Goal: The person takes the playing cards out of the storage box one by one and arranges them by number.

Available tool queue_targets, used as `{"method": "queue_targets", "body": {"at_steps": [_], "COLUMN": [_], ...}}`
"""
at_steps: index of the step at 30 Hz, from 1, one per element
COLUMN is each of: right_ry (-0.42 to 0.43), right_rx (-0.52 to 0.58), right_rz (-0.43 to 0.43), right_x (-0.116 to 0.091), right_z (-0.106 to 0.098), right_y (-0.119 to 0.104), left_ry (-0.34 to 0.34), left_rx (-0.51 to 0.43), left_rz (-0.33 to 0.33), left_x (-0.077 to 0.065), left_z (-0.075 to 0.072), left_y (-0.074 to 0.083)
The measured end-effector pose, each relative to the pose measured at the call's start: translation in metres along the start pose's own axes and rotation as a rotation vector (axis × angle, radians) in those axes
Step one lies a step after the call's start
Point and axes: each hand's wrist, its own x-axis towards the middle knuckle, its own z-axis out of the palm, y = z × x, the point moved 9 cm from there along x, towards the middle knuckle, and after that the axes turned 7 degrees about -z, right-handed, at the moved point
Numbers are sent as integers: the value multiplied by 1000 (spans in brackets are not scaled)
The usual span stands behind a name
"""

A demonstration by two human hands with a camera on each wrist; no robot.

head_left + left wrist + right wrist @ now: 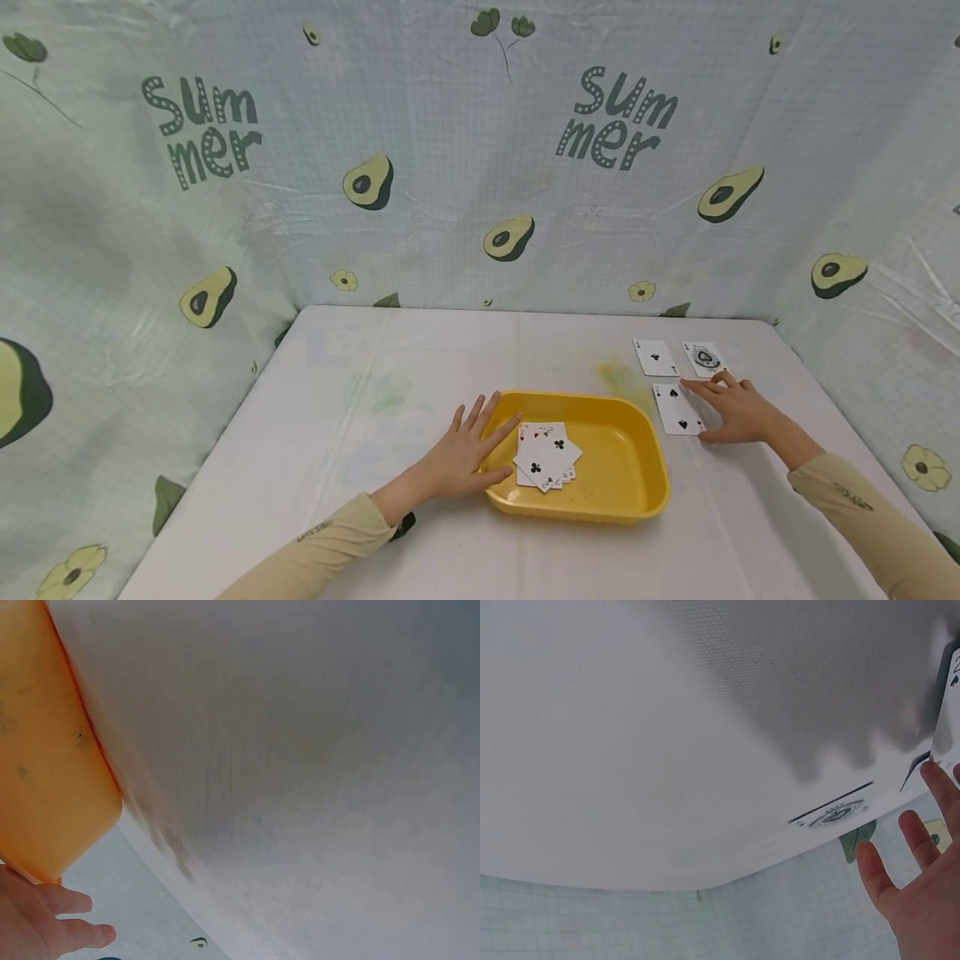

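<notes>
My left hand (461,458) rests with spread fingers over the left rim of a yellow plastic basin (626,450). Several overlapping playing cards (536,467) lie in the basin's left part, a two of clubs uppermost and a red heart card showing beneath. On the table right of the basin, my right hand (738,412) reaches over the right side of a two of spades (671,410), index finger near its top edge and thumb at its lower right corner. Behind that card lie an ace of clubs (654,358) and an ace of spades (702,357), partly covered by the fingers.
A pale cloth covers the table (360,375). Around its back and sides hangs a curtain (442,108) printed with avocados, flowers and the word "summer". The basin's wall (64,750) stands close beside the left hand.
</notes>
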Motion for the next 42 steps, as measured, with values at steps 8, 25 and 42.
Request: {"method": "queue_targets", "body": {"at_steps": [8, 25, 42], "right_ry": [-11, 188, 256], "right_rx": [12, 2, 41], "right_rz": [14, -25, -147], "right_x": [0, 1, 1], "right_z": [1, -52, -75], "right_y": [4, -32, -105], "left_ry": [2, 7, 14], "left_rx": [-18, -5, -1], "left_rz": [-4, 8, 2], "left_x": [2, 1, 0], "left_z": [-1, 1, 0], "left_y": [0, 0, 0]}}
